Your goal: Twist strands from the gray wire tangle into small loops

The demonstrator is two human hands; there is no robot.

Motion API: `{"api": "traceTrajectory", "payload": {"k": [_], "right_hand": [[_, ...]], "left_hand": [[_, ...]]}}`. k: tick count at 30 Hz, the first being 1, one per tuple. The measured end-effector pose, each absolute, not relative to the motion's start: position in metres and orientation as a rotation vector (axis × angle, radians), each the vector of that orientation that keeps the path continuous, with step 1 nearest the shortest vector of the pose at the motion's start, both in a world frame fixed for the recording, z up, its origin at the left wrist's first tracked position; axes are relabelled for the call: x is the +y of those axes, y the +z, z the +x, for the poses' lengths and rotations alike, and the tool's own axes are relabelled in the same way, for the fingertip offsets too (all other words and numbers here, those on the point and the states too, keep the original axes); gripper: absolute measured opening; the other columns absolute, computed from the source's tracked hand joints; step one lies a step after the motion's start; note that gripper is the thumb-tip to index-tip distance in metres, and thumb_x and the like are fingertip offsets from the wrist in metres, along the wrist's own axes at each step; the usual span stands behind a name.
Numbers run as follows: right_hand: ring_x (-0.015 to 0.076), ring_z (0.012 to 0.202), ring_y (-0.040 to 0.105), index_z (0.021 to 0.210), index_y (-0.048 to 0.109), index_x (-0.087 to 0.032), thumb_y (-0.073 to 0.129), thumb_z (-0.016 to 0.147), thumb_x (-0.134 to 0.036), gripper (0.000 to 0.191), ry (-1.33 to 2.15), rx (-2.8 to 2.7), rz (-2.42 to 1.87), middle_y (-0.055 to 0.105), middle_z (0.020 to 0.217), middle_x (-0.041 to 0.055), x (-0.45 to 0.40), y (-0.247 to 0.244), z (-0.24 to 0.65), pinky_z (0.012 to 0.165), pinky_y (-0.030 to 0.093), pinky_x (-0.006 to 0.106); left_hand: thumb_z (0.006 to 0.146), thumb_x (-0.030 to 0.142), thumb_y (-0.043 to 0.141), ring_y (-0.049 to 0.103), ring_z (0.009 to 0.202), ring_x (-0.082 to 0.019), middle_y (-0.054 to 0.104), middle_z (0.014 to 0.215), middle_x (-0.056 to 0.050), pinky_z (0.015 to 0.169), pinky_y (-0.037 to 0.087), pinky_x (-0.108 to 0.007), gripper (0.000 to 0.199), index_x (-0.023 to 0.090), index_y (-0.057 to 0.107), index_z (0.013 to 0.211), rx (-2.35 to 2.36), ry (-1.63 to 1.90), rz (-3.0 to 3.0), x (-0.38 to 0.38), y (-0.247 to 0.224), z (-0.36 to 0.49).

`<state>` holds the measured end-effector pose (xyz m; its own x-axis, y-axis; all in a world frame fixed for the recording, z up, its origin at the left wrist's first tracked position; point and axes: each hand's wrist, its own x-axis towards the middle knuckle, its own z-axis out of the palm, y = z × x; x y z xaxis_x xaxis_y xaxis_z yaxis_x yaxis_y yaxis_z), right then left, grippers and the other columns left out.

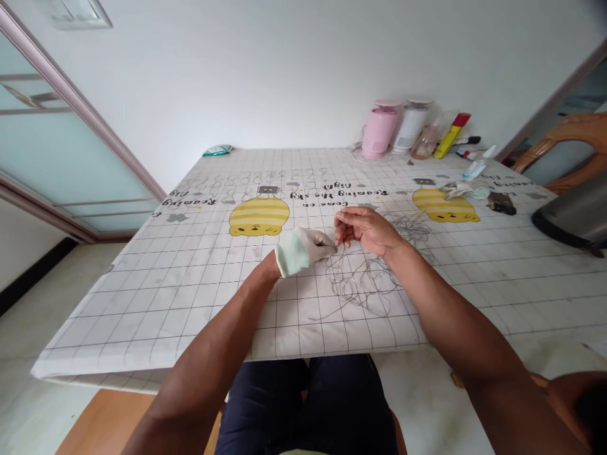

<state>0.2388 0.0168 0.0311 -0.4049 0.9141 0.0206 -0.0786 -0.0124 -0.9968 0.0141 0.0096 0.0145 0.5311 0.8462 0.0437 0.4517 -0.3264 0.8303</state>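
Observation:
My left hand (306,248), in a pale knitted glove, pinches at the end of a thin grey wire, with the fingertips pointing right. Close beside those fingertips is my bare right hand (364,229), its fingers curled inward; whatever they pinch is too small to make out. A loose tangle of thin grey wire (363,284) lies on the table below and between my hands, and more of it spreads behind my right wrist. Toward the back left, rows of small figure-eight loops (258,179) that look like the same wire rest on the cloth.
A checked tablecloth (199,303) covers the table against the wall. At the back right stand a pink device (379,131), a white one (410,128), bottles and a yellow-red box (450,136). A crumpled glove (462,189), a dark small object (501,203) and a metal kettle (573,215) are at right.

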Motion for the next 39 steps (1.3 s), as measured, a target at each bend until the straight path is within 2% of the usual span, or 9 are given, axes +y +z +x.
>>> {"api": "traceTrajectory", "payload": {"k": [5, 9, 14, 20, 25, 30, 39], "right_hand": [[0.0235, 0.073, 0.078, 0.093, 0.074, -0.019, 0.084, 0.087, -0.061, 0.044, 1.489, -1.436, -0.863, 0.08, 0.084, 0.0092, 0.02, 0.029, 0.242, 0.056, 0.058, 0.028], [0.0233, 0.076, 0.079, 0.098, 0.075, -0.02, 0.083, 0.088, -0.062, 0.044, 1.38, -1.353, -0.817, 0.081, 0.089, 0.0093, 0.021, 0.029, 0.242, 0.063, 0.062, 0.031], [0.0231, 0.078, 0.079, 0.097, 0.076, -0.021, 0.083, 0.088, -0.062, 0.043, 1.239, -1.269, -0.78, 0.08, 0.089, 0.0086, 0.021, 0.03, 0.238, 0.068, 0.063, 0.033], [0.0226, 0.081, 0.078, 0.1, 0.075, -0.021, 0.079, 0.09, -0.067, 0.047, 1.125, -1.214, -0.807, 0.079, 0.093, 0.0092, 0.022, 0.027, 0.234, 0.069, 0.063, 0.033], [0.0231, 0.081, 0.076, 0.097, 0.076, -0.019, 0.072, 0.093, -0.071, 0.052, 0.971, -1.357, -0.988, 0.079, 0.093, 0.012, 0.019, 0.024, 0.23, 0.062, 0.063, 0.031], [0.0237, 0.09, 0.076, 0.102, 0.079, -0.021, 0.074, 0.096, -0.062, 0.042, 1.004, -1.626, -0.957, 0.079, 0.102, 0.0103, 0.014, 0.015, 0.221, 0.067, 0.065, 0.032], [0.0174, 0.063, 0.069, 0.097, 0.083, -0.02, 0.077, 0.094, -0.059, 0.039, 1.09, -1.538, -0.908, 0.076, 0.079, 0.0054, 0.008, 0.008, 0.208, 0.057, 0.061, 0.032]], "left_hand": [[0.086, 0.038, 0.072, 0.059, 0.06, -0.011, 0.071, 0.071, 0.0, 0.058, 0.045, -0.022, 0.021, 0.022, 0.083, 0.09, 1.077, 0.553, 1.894, 0.018, 0.013, 0.014], [0.089, 0.029, 0.067, 0.056, 0.059, -0.009, 0.071, 0.073, 0.0, 0.055, 0.043, -0.022, 0.022, 0.018, 0.084, 0.099, 1.114, 0.641, 1.797, 0.017, 0.023, 0.015], [0.092, 0.024, 0.066, 0.065, 0.066, -0.012, 0.077, 0.085, -0.006, 0.055, 0.049, -0.022, 0.022, 0.015, 0.081, 0.105, 1.122, 0.745, 1.598, 0.013, 0.027, 0.02], [0.093, 0.017, 0.065, 0.065, 0.059, -0.012, 0.075, 0.076, -0.006, 0.052, 0.048, -0.023, 0.015, 0.014, 0.079, 0.099, 1.144, 0.867, 1.39, 0.01, 0.022, 0.03], [0.091, 0.014, 0.065, 0.067, 0.059, -0.014, 0.073, 0.074, -0.006, 0.051, 0.048, -0.025, 0.01, 0.013, 0.075, 0.091, 1.156, 1.024, 1.251, 0.012, 0.024, 0.029], [0.089, 0.019, 0.073, 0.065, 0.059, -0.013, 0.07, 0.071, -0.006, 0.053, 0.046, -0.024, 0.007, 0.014, 0.072, 0.085, 1.042, 1.043, 1.056, 0.019, 0.025, 0.022], [0.09, 0.029, 0.075, 0.06, 0.052, -0.011, 0.067, 0.068, -0.004, 0.051, 0.044, -0.024, 0.02, 0.012, 0.067, 0.082, 0.72, 0.916, 1.052, 0.023, 0.022, 0.015]]}}
